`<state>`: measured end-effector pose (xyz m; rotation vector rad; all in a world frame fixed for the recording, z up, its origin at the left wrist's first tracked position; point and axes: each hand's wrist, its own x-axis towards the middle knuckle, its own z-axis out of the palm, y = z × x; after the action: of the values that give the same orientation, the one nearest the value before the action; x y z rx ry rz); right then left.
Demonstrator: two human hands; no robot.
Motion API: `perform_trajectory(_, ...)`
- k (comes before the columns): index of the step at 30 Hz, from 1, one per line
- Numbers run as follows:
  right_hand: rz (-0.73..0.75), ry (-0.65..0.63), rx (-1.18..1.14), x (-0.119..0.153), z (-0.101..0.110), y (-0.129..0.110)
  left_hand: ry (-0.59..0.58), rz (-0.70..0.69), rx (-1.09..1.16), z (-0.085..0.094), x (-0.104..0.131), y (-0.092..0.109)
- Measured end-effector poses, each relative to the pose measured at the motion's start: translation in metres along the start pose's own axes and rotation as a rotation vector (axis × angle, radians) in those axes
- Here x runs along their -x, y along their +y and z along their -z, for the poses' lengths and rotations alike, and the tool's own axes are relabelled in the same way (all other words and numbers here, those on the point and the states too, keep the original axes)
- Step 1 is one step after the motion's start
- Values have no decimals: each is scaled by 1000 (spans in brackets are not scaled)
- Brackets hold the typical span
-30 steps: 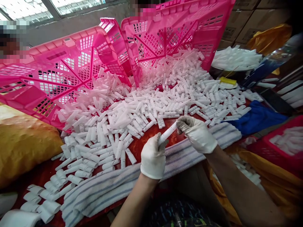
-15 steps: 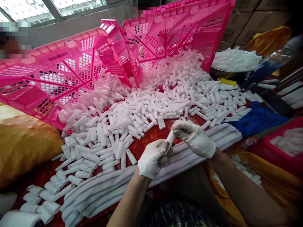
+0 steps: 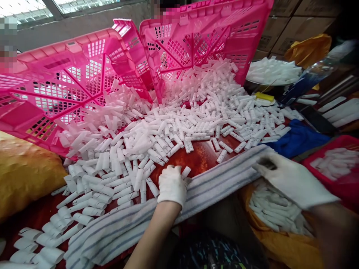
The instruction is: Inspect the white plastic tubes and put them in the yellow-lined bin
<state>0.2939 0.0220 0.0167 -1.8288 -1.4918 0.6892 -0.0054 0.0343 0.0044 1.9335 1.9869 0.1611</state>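
Observation:
My left hand, in a white glove, is closed round a small white tube at the edge of the striped towel. Only the tube's upper end shows. To the right, my gloved right hand is over the towel's right end, fingers curled and dark at the tips; whether they hold anything is hidden. Beyond both hands, a heap of white tubes covers much of the red table. Below my right hand, an orange bag holds many white pieces.
Pink baskets lie tipped behind the heap. At right are a blue cloth, a red basket, a bottle, a yellow object and a heaped plate. A yellow sack is at left.
My hands have parted: the right has moved right, above the bag, while the left has shifted slightly left and turned knuckles up. A few tubes now lie on the table near the towel.

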Motion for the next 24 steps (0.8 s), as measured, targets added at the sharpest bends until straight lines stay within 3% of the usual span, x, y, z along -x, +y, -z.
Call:
perform_trajectory(2,-25,16,221,-26,-21,-8,-29,-21,-68,-7,-9,-3)
perform_trajectory(4,-36,-54,451,-57,-47,-18,8,-41,-7,-11,-14,-4)
perform_trajectory(6,-21,-145,557,-81,-69,-24,57,-33,207,-13,-18,-5)
perform_trajectory(8,12,-120,520,-89,-80,-28,51,-4,576,-15,-21,-6)
perform_trajectory(10,49,-47,266,-79,-84,-33,3,40,972,-18,-24,-6)
perform_trajectory(12,37,-69,-190,-59,-85,-45,-56,73,1267,-21,-26,-5)
perform_trajectory(14,-29,-156,-631,-37,-88,-60,-89,54,1432,-22,-24,-1)
perform_trajectory(16,-93,-190,-873,-22,-92,-76,-111,4,1501,-21,-19,4)
perform_trajectory(21,-111,-175,-966,-19,-91,-85,-97,52,1617,-10,-7,10)
perform_trajectory(24,-157,-264,-955,-14,-90,-79,-65,103,1783,0,-6,10)
